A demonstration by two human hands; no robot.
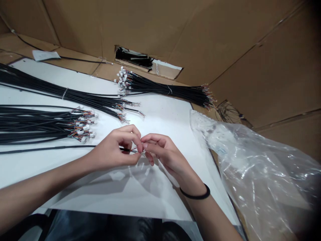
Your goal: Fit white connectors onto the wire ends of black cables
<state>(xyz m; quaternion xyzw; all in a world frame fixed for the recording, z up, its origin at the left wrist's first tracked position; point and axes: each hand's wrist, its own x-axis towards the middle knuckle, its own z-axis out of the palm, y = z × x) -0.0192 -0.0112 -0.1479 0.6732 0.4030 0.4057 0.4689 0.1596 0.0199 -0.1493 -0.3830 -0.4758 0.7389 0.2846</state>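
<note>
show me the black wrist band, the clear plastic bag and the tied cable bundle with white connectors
black elastic wrist band [196, 197], head view, lower curve of the band
clear plastic bag [250, 160], head view, middle of the bag
tied black cable bundle [160, 86], head view, black cables left of the tie

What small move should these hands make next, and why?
Probably the fingers of the right hand should gently separate the thin coloured wires at the end of the black cable that the left hand grips. Those wires look loose and bunched, whereas the bundled cables nearby end in small white connectors.
</note>
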